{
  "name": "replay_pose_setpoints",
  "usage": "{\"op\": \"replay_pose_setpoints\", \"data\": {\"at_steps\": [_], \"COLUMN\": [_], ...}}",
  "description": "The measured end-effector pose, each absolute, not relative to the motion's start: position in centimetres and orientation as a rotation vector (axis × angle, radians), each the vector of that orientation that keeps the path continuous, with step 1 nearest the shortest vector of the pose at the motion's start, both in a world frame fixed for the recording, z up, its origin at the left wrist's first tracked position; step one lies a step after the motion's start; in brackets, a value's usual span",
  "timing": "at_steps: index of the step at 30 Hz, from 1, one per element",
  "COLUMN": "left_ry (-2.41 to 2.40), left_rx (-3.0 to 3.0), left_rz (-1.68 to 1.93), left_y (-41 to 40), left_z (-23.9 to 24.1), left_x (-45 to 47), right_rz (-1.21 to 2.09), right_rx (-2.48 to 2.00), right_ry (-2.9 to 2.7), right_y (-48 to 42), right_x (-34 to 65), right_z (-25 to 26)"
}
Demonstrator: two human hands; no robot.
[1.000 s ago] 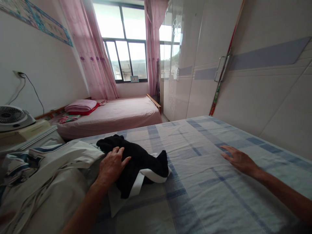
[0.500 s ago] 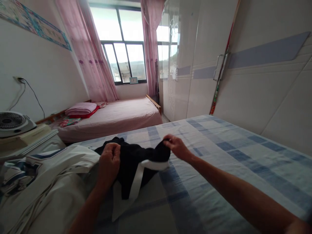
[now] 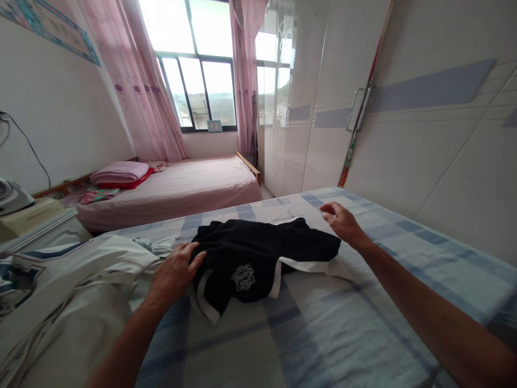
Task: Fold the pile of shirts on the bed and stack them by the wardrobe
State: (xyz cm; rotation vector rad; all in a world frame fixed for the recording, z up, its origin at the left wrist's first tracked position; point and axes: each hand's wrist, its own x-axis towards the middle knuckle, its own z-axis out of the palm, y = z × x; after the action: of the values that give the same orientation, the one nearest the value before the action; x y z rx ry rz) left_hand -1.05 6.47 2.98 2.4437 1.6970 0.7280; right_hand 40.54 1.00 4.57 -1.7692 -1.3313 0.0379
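Note:
A black garment (image 3: pixel 258 242) with white trim, apparently shorts, lies spread but rumpled on the blue and white checked bed. A pale printed crest shows on its near left part. My left hand (image 3: pixel 177 269) rests at the left end of the shorts, fingers spread and touching the cloth. Just beyond their right end, my right hand (image 3: pixel 341 220) hovers over the bed with thumb and fingers apart and nothing in them. Part of the left edge is hidden behind my left hand.
A heap of white and grey clothes (image 3: pixel 81 302) lies on the left of the checked bed (image 3: pixel 323 328). Behind stands a second bed (image 3: pixel 194 188) with folded pink bedding (image 3: pixel 121 173). A tall wardrobe (image 3: pixel 436 145) lines the right; a fan (image 3: pixel 14 195) is at the far left.
The bunched black shorts have been spread out flatter, and their crest now shows. My right hand has let go and moved right; my left hand has opened from its grip onto the cloth.

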Motion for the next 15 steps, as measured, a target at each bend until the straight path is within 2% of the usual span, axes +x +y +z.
{"op": "replay_pose_setpoints", "data": {"at_steps": [3,6,10,12,15], "left_ry": [1.676,1.668,1.649,1.618,1.571], "left_rx": [2.477,2.424,2.17,2.081,2.095], "left_rz": [0.462,0.428,0.966,1.258,1.48], "left_y": [6.5,6.5,6.5,6.2,5.0], "left_z": [1.1,0.9,3.7,5.7,8.0], "left_x": [-0.7,-0.4,-1.1,-1.7,-2.1], "right_rz": [0.076,-0.024,-0.111,-0.221,-0.365], "right_rx": [-1.875,-1.956,-1.951,-1.841,-1.589], "right_ry": [-1.631,-1.826,-1.763,-1.565,-1.228], "right_y": [0.9,1.1,1.6,1.6,1.2], "right_x": [40.0,38.6,38.4,39.0,39.8], "right_z": [2.4,0.7,1.4,3.3,6.7]}}
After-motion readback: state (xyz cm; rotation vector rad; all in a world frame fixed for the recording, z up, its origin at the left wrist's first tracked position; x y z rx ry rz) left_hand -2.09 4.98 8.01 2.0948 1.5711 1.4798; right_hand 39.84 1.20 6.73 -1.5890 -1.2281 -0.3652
